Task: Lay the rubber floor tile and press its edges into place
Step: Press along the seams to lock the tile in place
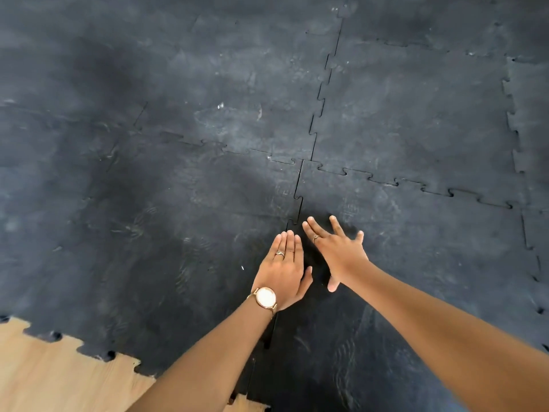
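Observation:
Black interlocking rubber floor tiles cover most of the floor. The near right tile (416, 263) meets the near left tile (178, 248) along a toothed seam (298, 197) that runs towards me. My left hand (282, 272), with a watch and a ring, lies flat with fingers together just left of that seam. My right hand (338, 251) is spread, palm down, on the near right tile just right of the seam. Neither hand holds anything. Below the hands, my arms hide part of the seam.
Bare wooden floor (53, 376) shows at the bottom left beyond the tiles' toothed edge. Another seam (416, 185) runs across to the right, and a further one (322, 93) runs away from me. The tile surfaces are dusty and scuffed.

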